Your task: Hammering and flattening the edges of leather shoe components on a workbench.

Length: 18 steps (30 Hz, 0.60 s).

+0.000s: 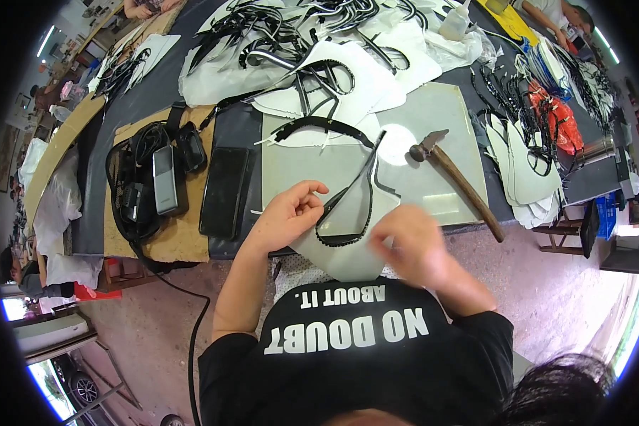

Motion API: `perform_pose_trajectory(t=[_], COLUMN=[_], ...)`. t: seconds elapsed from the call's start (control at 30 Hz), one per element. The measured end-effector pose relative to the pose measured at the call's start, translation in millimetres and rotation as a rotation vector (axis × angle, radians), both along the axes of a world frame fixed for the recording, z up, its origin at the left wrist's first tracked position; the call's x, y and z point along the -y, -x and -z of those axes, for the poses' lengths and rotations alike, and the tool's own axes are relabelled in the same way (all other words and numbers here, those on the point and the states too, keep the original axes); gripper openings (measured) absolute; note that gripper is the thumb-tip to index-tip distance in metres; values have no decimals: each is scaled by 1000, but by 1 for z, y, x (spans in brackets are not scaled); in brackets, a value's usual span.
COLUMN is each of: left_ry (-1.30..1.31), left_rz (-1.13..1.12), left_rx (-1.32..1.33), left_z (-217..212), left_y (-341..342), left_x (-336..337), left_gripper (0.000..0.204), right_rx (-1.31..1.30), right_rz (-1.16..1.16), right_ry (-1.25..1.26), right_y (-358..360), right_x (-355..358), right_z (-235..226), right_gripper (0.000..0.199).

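Observation:
A flat white piece (349, 261), with a curved cut-out edged in black trim, lies at the table's near edge. My left hand (289, 216) is closed, thumb and fingers pinching the black strip (322, 224) on the left side of the cut-out. Motion smears my right hand (412, 243) at the right side of the same piece, so its fingers do not show clearly. The strip's long free ends rise away from me to a point. Beyond them lies another black-edged white piece (312, 132). A wooden-handled hammer (464, 183) rests to the right.
A pale board (433, 113) underlies the work. On the left are a black phone (224, 192), a grey power bank (166, 180) and cables on cardboard (192, 245). White pieces with black strips (348, 64) heap at the back; more (522, 167) stack at right. Other people sit farther off.

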<state>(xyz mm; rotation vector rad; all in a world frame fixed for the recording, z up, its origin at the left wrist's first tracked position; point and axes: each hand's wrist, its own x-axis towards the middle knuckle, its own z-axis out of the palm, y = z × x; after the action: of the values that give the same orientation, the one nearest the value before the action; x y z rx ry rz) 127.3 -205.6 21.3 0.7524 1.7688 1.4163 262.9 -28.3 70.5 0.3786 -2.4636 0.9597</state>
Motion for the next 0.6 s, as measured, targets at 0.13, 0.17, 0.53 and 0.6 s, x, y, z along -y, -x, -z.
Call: perform_pose_trajectory(t=[0.13,0.17,0.53,0.6], left_ry=[-60,-84,-79,-85], left_rz=[7,-21,-43,-50], left_rx=[92,124,2,-39], left_z=[-2,-1,-30,-30], left_y=[-2,-3,-26,-28], left_x=[1,1,-13,-14], left_gripper=[28,29,30,29], right_rx=[36,49,293,243], right_rz=[-113,-79,-20,22], right_ry=[-246,-287,111,151], right_y=[8,12,16,16], right_x=[24,22,24,26], right_z=[17,26,35,38], right_gripper=[18,17,13,12])
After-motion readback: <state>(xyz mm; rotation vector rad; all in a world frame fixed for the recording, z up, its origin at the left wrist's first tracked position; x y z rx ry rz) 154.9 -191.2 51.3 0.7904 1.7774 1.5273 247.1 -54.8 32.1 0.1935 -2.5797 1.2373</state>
